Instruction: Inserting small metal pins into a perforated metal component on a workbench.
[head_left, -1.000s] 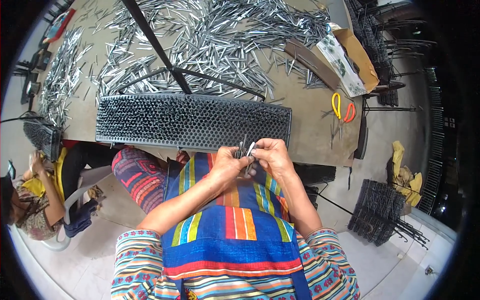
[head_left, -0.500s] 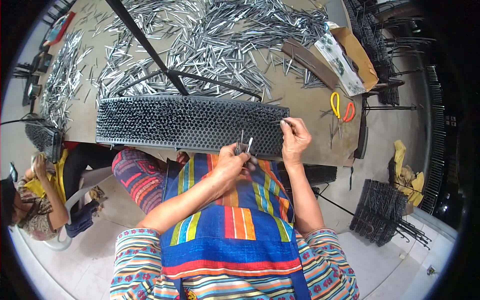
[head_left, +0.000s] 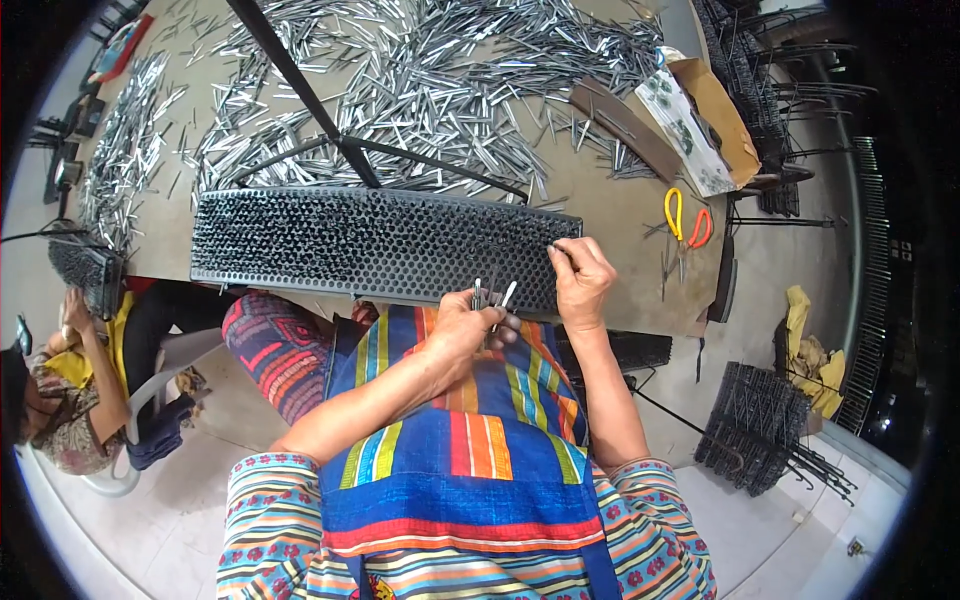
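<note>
A long black perforated panel (head_left: 400, 245) lies along the near table edge. Small dark pieces stand densely in the holes of its left part, while many round holes show bare toward the right. My left hand (head_left: 463, 328), low in front of the panel, is closed around several thin metal strips (head_left: 508, 295) whose bright tips poke out past the fingers. Over the panel's right end, my right hand (head_left: 582, 284) has thumb and forefinger pinched together at the holes. Whatever sits in that pinch is too small to make out.
Loose metal strips (head_left: 430, 100) cover much of the table. A black metal bar frame (head_left: 300, 85) stands over the panel. To the right lie scissors (head_left: 676, 215), a brown strip (head_left: 625, 125) and an open cardboard box (head_left: 715, 125). Another person (head_left: 80, 390) sits at left.
My right hand has shifted slightly left and down over the panel, and the thin piece seen at its fingertips no longer shows clearly. My left hand stays nearly in place with the strips.
</note>
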